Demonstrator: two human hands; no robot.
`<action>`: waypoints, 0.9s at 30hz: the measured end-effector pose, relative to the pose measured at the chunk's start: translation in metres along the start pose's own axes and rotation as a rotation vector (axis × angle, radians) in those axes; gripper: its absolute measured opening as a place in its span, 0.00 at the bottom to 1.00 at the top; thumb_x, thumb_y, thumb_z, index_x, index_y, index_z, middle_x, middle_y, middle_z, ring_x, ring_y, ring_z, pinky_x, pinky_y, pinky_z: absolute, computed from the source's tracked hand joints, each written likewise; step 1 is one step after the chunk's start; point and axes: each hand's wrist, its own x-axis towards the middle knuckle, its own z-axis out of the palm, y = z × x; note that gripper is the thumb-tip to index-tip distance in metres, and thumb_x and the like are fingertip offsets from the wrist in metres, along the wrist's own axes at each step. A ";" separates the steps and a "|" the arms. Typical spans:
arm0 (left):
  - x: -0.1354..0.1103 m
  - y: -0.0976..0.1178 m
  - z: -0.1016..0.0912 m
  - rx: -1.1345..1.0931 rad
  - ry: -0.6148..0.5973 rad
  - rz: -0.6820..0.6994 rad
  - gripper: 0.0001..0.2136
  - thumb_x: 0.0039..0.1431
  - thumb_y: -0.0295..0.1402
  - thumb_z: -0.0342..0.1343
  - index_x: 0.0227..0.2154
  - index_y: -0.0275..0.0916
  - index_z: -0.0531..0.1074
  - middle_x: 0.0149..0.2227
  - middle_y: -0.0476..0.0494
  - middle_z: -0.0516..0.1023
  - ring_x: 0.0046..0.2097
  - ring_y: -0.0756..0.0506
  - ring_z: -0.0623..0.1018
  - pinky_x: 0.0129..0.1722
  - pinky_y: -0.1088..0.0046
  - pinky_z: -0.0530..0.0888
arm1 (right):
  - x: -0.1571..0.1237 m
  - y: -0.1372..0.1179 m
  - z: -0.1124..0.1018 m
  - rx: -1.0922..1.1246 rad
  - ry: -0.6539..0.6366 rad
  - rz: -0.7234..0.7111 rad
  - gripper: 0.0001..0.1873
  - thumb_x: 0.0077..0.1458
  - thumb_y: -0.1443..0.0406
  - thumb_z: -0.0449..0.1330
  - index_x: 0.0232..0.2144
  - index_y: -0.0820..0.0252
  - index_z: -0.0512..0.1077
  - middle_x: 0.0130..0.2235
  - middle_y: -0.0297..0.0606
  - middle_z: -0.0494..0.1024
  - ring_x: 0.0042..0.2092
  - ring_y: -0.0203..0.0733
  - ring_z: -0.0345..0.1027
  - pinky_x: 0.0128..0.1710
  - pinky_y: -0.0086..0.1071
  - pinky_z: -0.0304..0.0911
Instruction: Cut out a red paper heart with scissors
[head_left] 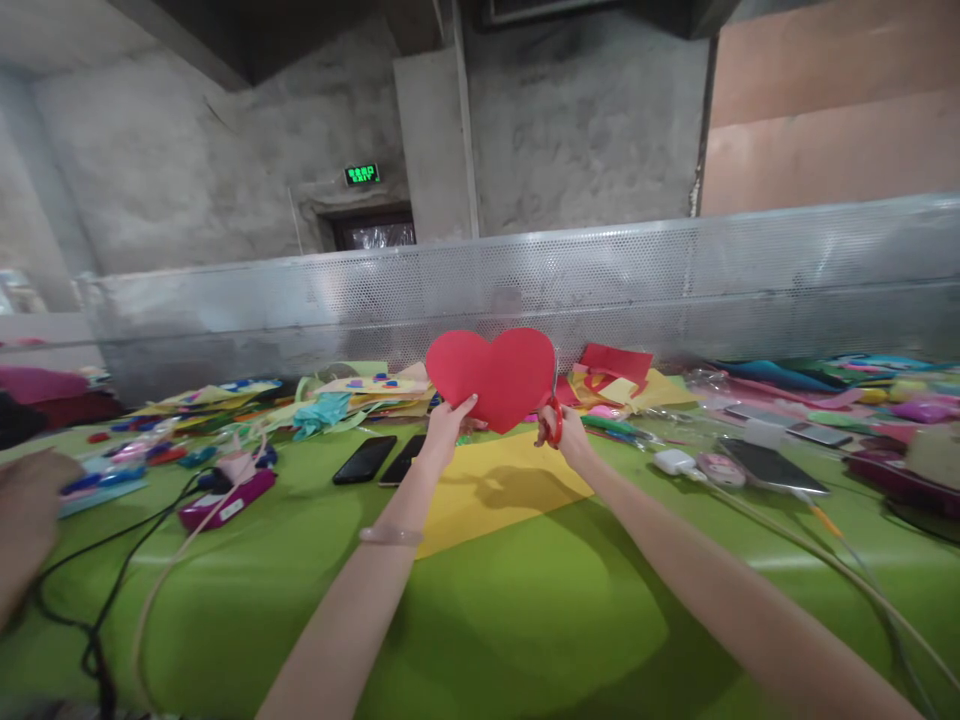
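Observation:
A red paper heart (496,375) is held up above the table, its two lobes at the top. My left hand (452,425) pinches its lower left edge, with the thumb lying on the front face. On the other side, my right hand (564,432) grips a pair of scissors (556,415) with red handles. The blades point upward along the right edge of the heart; whether they are apart is too small to tell. Beneath both hands lies a sheet of yellow paper (495,495), with the heart's shadow on it.
Two phones, one a black phone (365,460), lie left of the yellow sheet. A purple power strip (227,500) with cables sits further left. Paper scraps (619,370) line the table's back. An earbud case (675,461) lies right. Another person's arm (34,520) enters at left.

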 end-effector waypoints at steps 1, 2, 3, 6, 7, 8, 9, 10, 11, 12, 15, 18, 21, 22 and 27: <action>0.000 0.000 0.001 -0.003 -0.001 0.002 0.15 0.45 0.37 0.63 0.34 0.33 0.73 0.18 0.44 0.77 0.20 0.47 0.76 0.15 0.78 0.62 | -0.001 -0.001 0.000 0.002 0.002 -0.003 0.10 0.41 0.60 0.56 0.18 0.58 0.60 0.11 0.27 0.63 0.14 0.34 0.62 0.11 0.23 0.52; -0.001 0.000 0.001 -0.006 -0.002 0.004 0.15 0.45 0.37 0.63 0.35 0.33 0.73 0.18 0.44 0.77 0.20 0.47 0.76 0.15 0.78 0.62 | -0.001 -0.001 0.000 0.003 0.003 -0.005 0.10 0.41 0.60 0.56 0.18 0.58 0.60 0.11 0.28 0.64 0.14 0.34 0.62 0.11 0.23 0.52; -0.001 0.000 0.002 -0.008 -0.004 0.007 0.16 0.45 0.37 0.63 0.35 0.33 0.73 0.18 0.44 0.77 0.20 0.46 0.77 0.15 0.78 0.63 | -0.001 -0.002 0.000 0.004 0.005 -0.007 0.10 0.41 0.60 0.56 0.18 0.58 0.60 0.12 0.28 0.64 0.14 0.34 0.62 0.11 0.23 0.52; -0.002 0.000 0.003 -0.013 -0.010 0.010 0.16 0.45 0.36 0.63 0.35 0.33 0.72 0.20 0.44 0.78 0.20 0.46 0.77 0.15 0.78 0.64 | -0.001 -0.002 0.000 0.004 0.009 -0.013 0.11 0.42 0.59 0.56 0.17 0.58 0.60 0.12 0.29 0.65 0.14 0.34 0.62 0.10 0.24 0.52; -0.003 0.001 0.003 -0.015 -0.012 0.011 0.15 0.45 0.36 0.63 0.35 0.33 0.72 0.20 0.43 0.78 0.20 0.46 0.77 0.15 0.78 0.64 | 0.000 -0.001 0.000 0.006 0.011 -0.016 0.11 0.42 0.59 0.56 0.17 0.58 0.60 0.11 0.29 0.64 0.14 0.34 0.62 0.11 0.24 0.52; -0.003 0.001 0.003 -0.016 -0.013 0.012 0.15 0.45 0.36 0.63 0.35 0.33 0.72 0.20 0.43 0.78 0.20 0.46 0.77 0.15 0.78 0.64 | 0.000 -0.001 0.001 0.009 0.012 -0.019 0.11 0.42 0.59 0.56 0.17 0.58 0.60 0.11 0.29 0.64 0.14 0.34 0.62 0.11 0.24 0.53; -0.004 0.002 0.003 -0.018 -0.012 0.013 0.15 0.45 0.36 0.63 0.35 0.33 0.72 0.21 0.43 0.78 0.20 0.46 0.77 0.15 0.78 0.65 | 0.000 -0.001 0.001 0.014 0.013 -0.023 0.11 0.42 0.59 0.56 0.17 0.57 0.59 0.11 0.28 0.64 0.14 0.35 0.62 0.11 0.25 0.55; -0.004 0.002 0.004 -0.019 -0.012 0.012 0.14 0.45 0.35 0.63 0.35 0.33 0.72 0.21 0.43 0.78 0.20 0.46 0.77 0.15 0.78 0.65 | 0.000 0.000 0.002 0.018 0.014 -0.026 0.11 0.42 0.59 0.56 0.17 0.57 0.59 0.11 0.28 0.63 0.14 0.34 0.62 0.12 0.25 0.56; -0.005 0.002 0.004 -0.020 -0.010 0.012 0.14 0.46 0.35 0.63 0.34 0.33 0.72 0.21 0.43 0.78 0.20 0.46 0.77 0.15 0.78 0.65 | 0.000 0.000 0.002 0.023 0.013 -0.029 0.11 0.42 0.59 0.57 0.17 0.57 0.59 0.11 0.27 0.63 0.14 0.34 0.61 0.13 0.26 0.58; -0.005 0.002 0.004 -0.021 -0.010 0.011 0.13 0.46 0.35 0.63 0.34 0.34 0.72 0.21 0.43 0.78 0.20 0.47 0.77 0.15 0.78 0.65 | 0.000 -0.001 0.003 0.027 0.011 -0.032 0.11 0.42 0.59 0.57 0.17 0.57 0.60 0.11 0.27 0.63 0.14 0.34 0.61 0.14 0.26 0.59; -0.004 0.002 0.004 -0.023 -0.015 0.010 0.13 0.46 0.35 0.63 0.33 0.33 0.72 0.21 0.43 0.78 0.20 0.47 0.77 0.15 0.78 0.65 | -0.001 -0.002 0.004 0.037 0.010 -0.037 0.10 0.41 0.60 0.57 0.18 0.57 0.60 0.12 0.27 0.63 0.14 0.33 0.59 0.15 0.27 0.61; -0.003 0.001 0.004 -0.026 -0.024 0.011 0.13 0.46 0.35 0.63 0.33 0.33 0.72 0.22 0.43 0.79 0.20 0.47 0.77 0.15 0.78 0.66 | -0.002 -0.001 0.004 0.041 0.014 -0.043 0.09 0.41 0.61 0.56 0.18 0.58 0.61 0.13 0.27 0.63 0.15 0.32 0.60 0.16 0.27 0.63; -0.003 0.000 0.004 -0.029 -0.030 0.013 0.14 0.46 0.35 0.63 0.34 0.34 0.71 0.22 0.43 0.79 0.20 0.47 0.77 0.16 0.78 0.66 | -0.002 0.000 0.004 0.040 0.014 -0.048 0.09 0.42 0.61 0.56 0.18 0.58 0.62 0.13 0.27 0.64 0.15 0.33 0.60 0.16 0.27 0.63; -0.002 -0.001 0.004 -0.030 -0.032 0.013 0.14 0.46 0.35 0.63 0.35 0.33 0.71 0.22 0.43 0.79 0.21 0.47 0.77 0.16 0.78 0.66 | -0.002 0.001 0.004 0.039 0.014 -0.049 0.09 0.42 0.61 0.56 0.18 0.58 0.62 0.13 0.27 0.64 0.15 0.33 0.60 0.16 0.27 0.63; -0.002 -0.002 0.003 -0.027 -0.039 0.016 0.14 0.46 0.36 0.63 0.34 0.33 0.71 0.21 0.42 0.78 0.21 0.46 0.78 0.16 0.78 0.66 | -0.003 0.000 0.004 0.032 0.016 -0.051 0.09 0.42 0.61 0.56 0.18 0.58 0.61 0.13 0.27 0.63 0.16 0.34 0.61 0.15 0.27 0.62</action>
